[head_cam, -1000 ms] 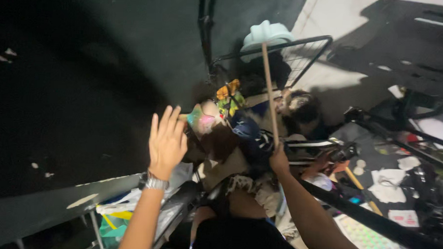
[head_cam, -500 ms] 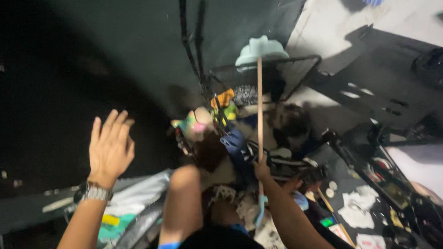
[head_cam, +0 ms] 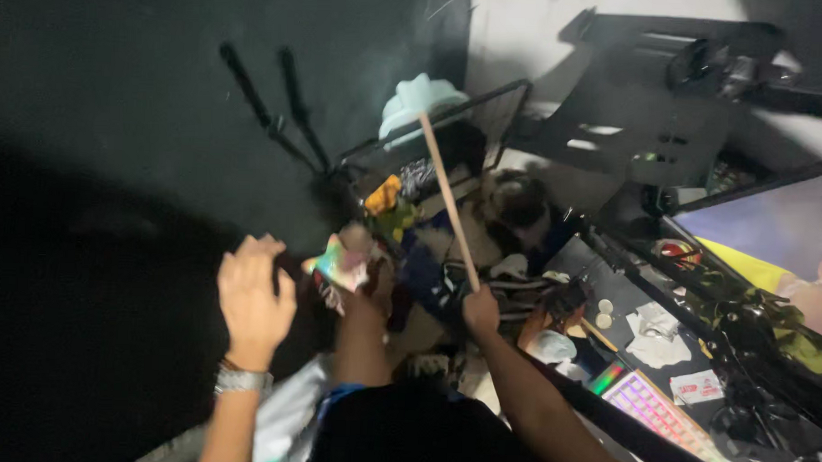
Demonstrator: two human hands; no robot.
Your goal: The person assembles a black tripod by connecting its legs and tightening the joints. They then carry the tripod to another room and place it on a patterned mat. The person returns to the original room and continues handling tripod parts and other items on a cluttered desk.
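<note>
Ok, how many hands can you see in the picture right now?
2. The left hand is raised with fingers curled, wearing a metal watch. The right hand grips a wooden stick.

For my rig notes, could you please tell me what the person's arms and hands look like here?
Both forearms are bare, with no sleeves and no gloves. The left hand has a silver metal-link wristwatch at the wrist. The right hand shows no watch, band or ring that I can make out in this dim view.
</note>
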